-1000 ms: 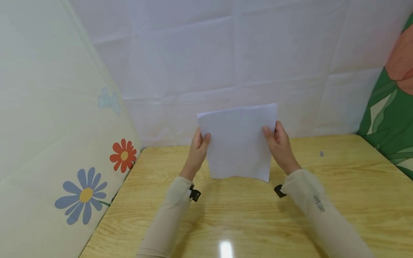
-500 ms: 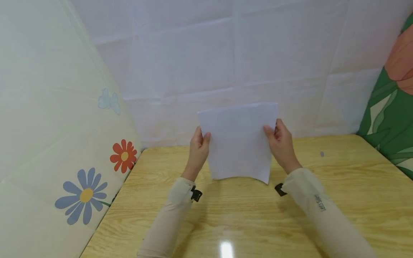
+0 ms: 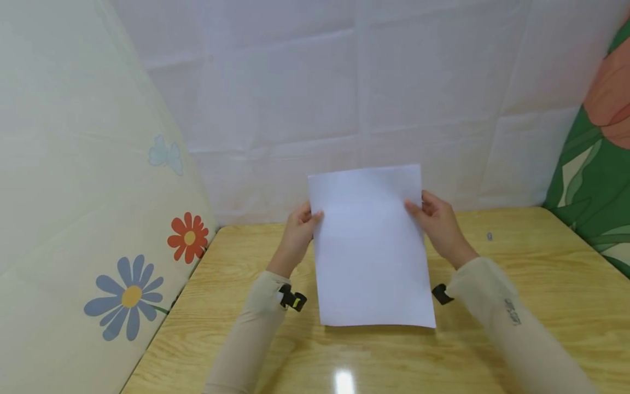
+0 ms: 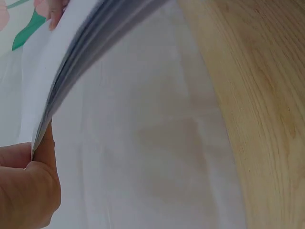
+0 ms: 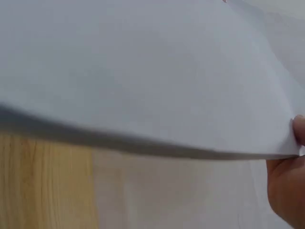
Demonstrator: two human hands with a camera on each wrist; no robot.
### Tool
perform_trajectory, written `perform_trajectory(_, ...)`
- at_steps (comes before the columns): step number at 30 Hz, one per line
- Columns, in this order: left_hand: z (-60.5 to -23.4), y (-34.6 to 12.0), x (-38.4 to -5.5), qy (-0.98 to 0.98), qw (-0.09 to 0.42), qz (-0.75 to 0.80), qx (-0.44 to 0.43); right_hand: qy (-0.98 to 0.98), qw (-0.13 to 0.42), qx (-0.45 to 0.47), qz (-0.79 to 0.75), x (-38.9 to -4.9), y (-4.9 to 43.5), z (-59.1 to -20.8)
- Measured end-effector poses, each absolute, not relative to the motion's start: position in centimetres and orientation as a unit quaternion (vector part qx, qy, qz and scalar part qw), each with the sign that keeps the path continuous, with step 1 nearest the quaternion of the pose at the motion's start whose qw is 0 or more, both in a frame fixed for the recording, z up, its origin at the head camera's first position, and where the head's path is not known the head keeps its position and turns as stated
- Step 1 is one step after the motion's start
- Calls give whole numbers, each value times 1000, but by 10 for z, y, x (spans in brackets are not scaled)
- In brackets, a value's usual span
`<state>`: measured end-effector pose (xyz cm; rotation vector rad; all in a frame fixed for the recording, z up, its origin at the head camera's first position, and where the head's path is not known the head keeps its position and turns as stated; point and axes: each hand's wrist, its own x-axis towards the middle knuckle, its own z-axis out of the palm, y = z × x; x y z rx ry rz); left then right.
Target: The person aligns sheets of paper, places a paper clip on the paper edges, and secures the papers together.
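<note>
A stack of white paper sheets [image 3: 369,257] is held up in front of the person in the head view, its blank face showing. My left hand [image 3: 297,235] pinches its left edge, thumb on the near face and fingers behind. On the opposite edge, my right hand [image 3: 440,224] grips in the same way. Several layered sheet edges of the paper stack [image 4: 81,57] fan slightly apart in the left wrist view, above the left hand [image 4: 33,186]. The right wrist view has the stack [image 5: 157,81] bowing, with the right hand [image 5: 290,176] at its corner.
Below lies a wood-grain table [image 3: 364,355]. A small paper clip [image 3: 489,236] rests on it at the back right. Behind hangs a creased white cloth [image 3: 275,98]; a flower-printed panel [image 3: 64,208] stands left and a green leafy one [image 3: 605,180] right.
The paper's lower edge has swung toward the person and down, so more of the sheet face shows. Both hands keep their grip and have dropped slightly, with the wrists turned outward.
</note>
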<state>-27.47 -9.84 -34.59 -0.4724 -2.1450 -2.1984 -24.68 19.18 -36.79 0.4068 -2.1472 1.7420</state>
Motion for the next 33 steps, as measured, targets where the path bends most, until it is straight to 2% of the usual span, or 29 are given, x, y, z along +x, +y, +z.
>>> perform_trajectory(3, -349, -97, -274, -686, -9, -716, -132, -755, 140, 128, 628, -245, 193, -371)
perform_trajectory(11, -363, -99, -276, -690, -34, -712, -124, -706, 80, 115, 694, -249, 192, -382)
perform_trajectory(23, -372, -102, -275, -725, -45, -679, -108, -716, 76, 109, 686, -250, 190, -393)
perform_trajectory(33, -365, -103, -279, -761, -11, -643, -89, -740, 71, 83, 663, -249, 192, -396)
